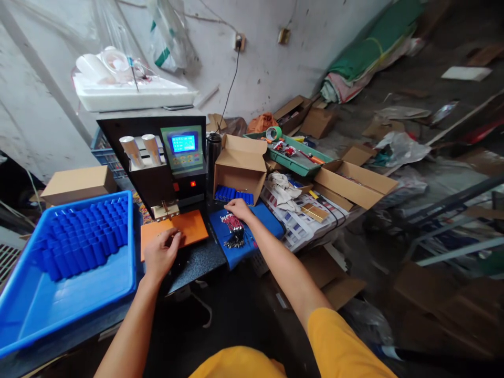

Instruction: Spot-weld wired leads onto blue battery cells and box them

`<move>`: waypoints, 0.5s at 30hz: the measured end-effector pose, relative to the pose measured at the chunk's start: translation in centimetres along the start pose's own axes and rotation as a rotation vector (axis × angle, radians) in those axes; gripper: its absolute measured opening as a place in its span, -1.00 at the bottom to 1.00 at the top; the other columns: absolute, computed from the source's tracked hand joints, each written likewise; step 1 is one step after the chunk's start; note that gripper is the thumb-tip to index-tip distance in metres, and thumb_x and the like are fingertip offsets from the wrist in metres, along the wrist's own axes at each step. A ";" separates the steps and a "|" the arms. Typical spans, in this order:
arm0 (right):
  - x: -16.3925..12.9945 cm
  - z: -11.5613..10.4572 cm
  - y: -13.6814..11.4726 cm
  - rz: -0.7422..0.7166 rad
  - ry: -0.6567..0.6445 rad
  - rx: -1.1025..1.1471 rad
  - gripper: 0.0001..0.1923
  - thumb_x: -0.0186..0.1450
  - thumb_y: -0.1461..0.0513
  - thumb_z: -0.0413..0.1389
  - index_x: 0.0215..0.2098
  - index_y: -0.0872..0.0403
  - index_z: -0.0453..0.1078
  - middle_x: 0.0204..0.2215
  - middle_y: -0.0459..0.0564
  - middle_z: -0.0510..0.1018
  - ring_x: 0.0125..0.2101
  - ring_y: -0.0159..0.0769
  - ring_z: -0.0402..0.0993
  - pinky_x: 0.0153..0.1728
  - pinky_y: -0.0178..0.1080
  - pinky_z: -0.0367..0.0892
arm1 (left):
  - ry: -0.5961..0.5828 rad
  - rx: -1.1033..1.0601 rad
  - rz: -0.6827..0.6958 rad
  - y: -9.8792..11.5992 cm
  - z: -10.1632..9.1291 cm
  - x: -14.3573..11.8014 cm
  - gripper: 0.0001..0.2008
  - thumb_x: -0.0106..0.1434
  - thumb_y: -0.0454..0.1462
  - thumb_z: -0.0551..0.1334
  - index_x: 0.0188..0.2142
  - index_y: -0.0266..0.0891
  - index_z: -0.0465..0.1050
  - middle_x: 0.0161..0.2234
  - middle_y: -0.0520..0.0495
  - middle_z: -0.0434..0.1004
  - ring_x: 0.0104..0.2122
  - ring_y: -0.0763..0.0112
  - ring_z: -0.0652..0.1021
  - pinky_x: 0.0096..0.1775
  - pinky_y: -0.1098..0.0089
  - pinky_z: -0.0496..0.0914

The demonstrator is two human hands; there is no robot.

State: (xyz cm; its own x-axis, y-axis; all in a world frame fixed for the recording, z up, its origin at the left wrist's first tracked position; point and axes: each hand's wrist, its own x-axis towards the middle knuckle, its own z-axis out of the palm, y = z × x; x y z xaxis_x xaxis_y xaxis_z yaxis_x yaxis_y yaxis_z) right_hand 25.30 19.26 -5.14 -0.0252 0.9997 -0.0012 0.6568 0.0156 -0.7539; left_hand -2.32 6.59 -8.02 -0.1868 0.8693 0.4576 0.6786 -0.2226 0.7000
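Observation:
My left hand [160, 254] rests at the front edge of an orange board [192, 227], its fingers curled in. Whatever lies between those fingers, if anything, is hidden. My right hand [238, 208] reaches over a blue cloth [262, 220], fingers drawn together at the top end of a bundle of red and black wires [235, 231] with small metal ends. Too little shows to tell what its fingertips hold. Behind the board stands a black machine [149, 181] with a lit blue screen [184, 143] and metal electrodes [166, 209] above the board.
A blue tray [79, 302] on the left holds rows of blue-wrapped cylindrical cells [84, 252]. Beyond my right hand, an open cardboard box [242, 157] contains more blue cells [234, 195]. A dark bottle [213, 152] stands beside it. Further right are a green tray [315, 169] and another carton [356, 184].

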 end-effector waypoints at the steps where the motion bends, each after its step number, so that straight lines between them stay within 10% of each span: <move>1: 0.0 -0.2 -0.1 0.001 0.026 0.116 -0.80 0.15 0.18 0.18 -0.57 0.12 0.47 -0.61 -0.12 0.50 -0.52 -0.36 0.38 -0.44 -0.34 0.21 | 0.004 0.004 0.000 0.1 0.0 0.0 -0.64 0.25 0.01 0.15 -0.24 -0.18 0.56 -0.30 -0.08 0.67 -0.31 0.26 0.64 -0.26 0.34 0.45; 7: -0.8 -0.9 -1.2 0.080 0.142 0.765 -0.68 -0.04 0.03 0.29 -0.58 0.08 0.37 -0.69 -0.20 0.33 -0.60 -0.44 0.21 -0.52 -0.35 0.15 | -0.002 -0.016 -0.028 0.5 -0.2 0.0 -0.64 0.23 0.01 0.16 -0.26 -0.18 0.57 -0.31 -0.08 0.66 -0.34 0.26 0.63 -0.28 0.33 0.45; 15: -4.6 -0.3 -4.6 -0.066 0.056 1.064 -0.68 0.00 0.06 0.33 -0.56 0.08 0.36 -0.62 -0.16 0.37 -0.55 -0.44 0.27 -0.46 -0.34 0.23 | -0.018 -0.289 -0.135 1.5 -0.1 -0.3 -0.61 0.17 0.03 0.24 -0.24 -0.22 0.58 -0.31 -0.10 0.66 -0.34 0.28 0.62 -0.23 0.30 0.50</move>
State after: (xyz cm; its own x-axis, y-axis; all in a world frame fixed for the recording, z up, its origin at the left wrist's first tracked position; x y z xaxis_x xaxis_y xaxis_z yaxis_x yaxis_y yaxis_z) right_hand 22.60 14.61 -1.47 0.0156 0.9974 0.0699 -0.3410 0.0710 -0.9374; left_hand -1.33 6.00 -7.07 -0.2470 0.9069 0.3414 0.4182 -0.2180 0.8818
